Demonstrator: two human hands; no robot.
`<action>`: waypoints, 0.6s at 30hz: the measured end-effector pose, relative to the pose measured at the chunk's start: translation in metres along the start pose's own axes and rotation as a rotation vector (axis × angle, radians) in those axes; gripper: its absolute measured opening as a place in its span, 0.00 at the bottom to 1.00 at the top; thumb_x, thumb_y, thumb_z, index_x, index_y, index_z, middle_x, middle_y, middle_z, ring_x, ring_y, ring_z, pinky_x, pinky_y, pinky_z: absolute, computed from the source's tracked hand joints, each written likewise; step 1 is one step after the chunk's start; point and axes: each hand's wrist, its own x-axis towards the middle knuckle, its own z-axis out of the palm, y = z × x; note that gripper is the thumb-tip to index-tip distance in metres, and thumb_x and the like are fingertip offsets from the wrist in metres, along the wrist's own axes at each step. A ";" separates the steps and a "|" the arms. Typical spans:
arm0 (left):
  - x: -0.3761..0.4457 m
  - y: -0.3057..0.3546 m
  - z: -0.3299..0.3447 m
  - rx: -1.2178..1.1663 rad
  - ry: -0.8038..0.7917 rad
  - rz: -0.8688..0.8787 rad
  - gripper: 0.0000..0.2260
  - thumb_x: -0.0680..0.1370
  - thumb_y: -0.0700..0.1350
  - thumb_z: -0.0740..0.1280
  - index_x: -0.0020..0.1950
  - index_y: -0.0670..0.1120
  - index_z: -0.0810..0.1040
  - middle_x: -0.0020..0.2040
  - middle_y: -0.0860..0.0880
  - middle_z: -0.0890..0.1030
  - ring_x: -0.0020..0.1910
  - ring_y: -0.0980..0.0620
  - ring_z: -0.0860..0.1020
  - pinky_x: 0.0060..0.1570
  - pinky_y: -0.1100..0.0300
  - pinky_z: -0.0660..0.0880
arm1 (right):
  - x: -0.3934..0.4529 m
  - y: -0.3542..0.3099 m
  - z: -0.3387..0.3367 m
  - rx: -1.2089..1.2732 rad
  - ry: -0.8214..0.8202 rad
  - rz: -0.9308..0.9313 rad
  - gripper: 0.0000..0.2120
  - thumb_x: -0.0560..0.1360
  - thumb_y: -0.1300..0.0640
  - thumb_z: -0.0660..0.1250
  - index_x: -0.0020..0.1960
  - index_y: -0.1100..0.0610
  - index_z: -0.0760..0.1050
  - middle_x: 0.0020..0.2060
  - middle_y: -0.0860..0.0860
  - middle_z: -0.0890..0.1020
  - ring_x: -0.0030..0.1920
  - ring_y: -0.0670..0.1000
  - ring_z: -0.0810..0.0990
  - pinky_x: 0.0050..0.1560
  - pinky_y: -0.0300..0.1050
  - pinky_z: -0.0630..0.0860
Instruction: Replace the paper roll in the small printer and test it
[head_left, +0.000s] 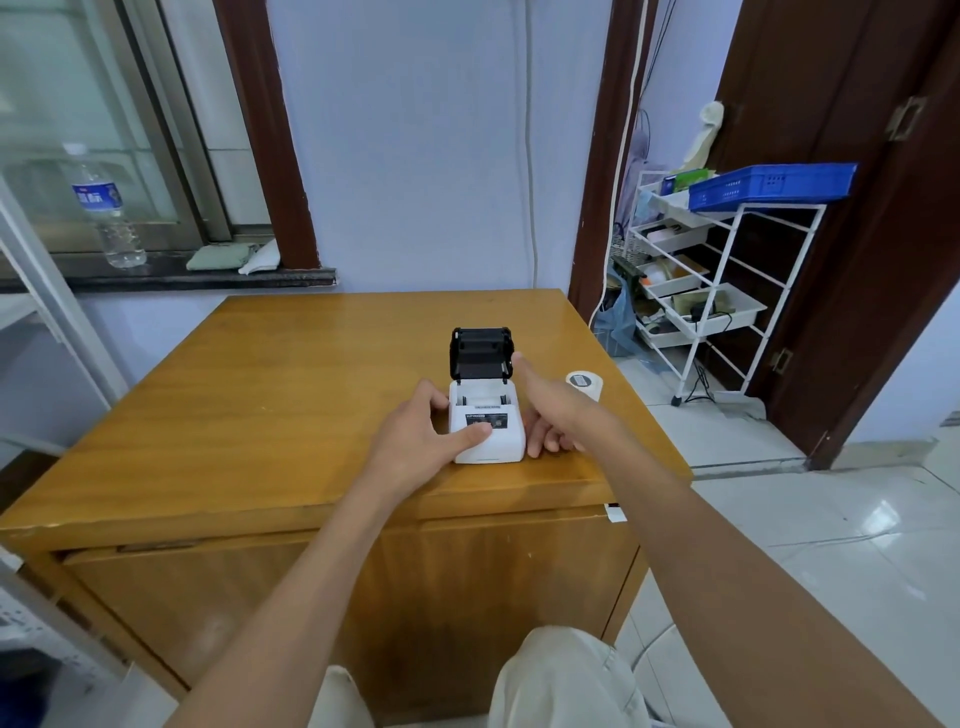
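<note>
Between the two hands, near the front edge of the wooden surface (291, 395), sits the small white printer (485, 434). Its black lid (482, 353) is swung up and back, standing nearly upright behind the body and leaving the paper bay (483, 397) open to view; whether anything lies inside the bay is too small to tell.

The left hand (423, 441) forms a grip on the printer's left side: fingers curled against the side wall, thumb (475, 435) pressed flat across the front panel over the label and button area. The right hand (550, 413) rests against the printer's right side, its index finger (522, 366) stretched forward so the tip touches the right edge of the raised lid, while the remaining fingers curl down beside the body and touch the surface. That hand is loosely spread rather than pinching anything.

Just beyond the right hand, partly hidden by its knuckles, a white paper roll (584, 383) stands on end on the surface, apart from the printer. The right forearm lies across the direct path from the body to that roll.

Farther off, a water bottle (106, 208) stands on the window ledge to the left, and a white wire rack (711, 291) carrying a blue tray (769, 186) stands on the floor to the right.
</note>
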 end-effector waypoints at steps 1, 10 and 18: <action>0.000 0.000 0.001 0.001 0.001 0.005 0.26 0.68 0.67 0.75 0.53 0.52 0.71 0.52 0.55 0.81 0.52 0.51 0.79 0.51 0.48 0.78 | 0.001 0.004 0.003 -0.012 0.051 -0.053 0.47 0.78 0.26 0.43 0.47 0.65 0.83 0.27 0.57 0.83 0.20 0.50 0.73 0.26 0.41 0.68; 0.001 -0.002 0.001 0.107 -0.015 0.134 0.28 0.69 0.73 0.66 0.66 0.65 0.75 0.63 0.58 0.78 0.65 0.54 0.73 0.64 0.49 0.72 | 0.003 0.030 0.014 -0.010 0.385 -0.413 0.15 0.81 0.42 0.62 0.52 0.53 0.74 0.38 0.49 0.82 0.37 0.48 0.79 0.37 0.45 0.72; 0.004 -0.002 0.000 0.023 -0.013 0.094 0.25 0.65 0.73 0.71 0.58 0.66 0.77 0.58 0.61 0.79 0.60 0.56 0.77 0.59 0.48 0.76 | 0.013 -0.003 -0.012 -0.231 0.108 -0.633 0.10 0.79 0.53 0.71 0.59 0.53 0.83 0.26 0.36 0.72 0.29 0.38 0.71 0.40 0.37 0.70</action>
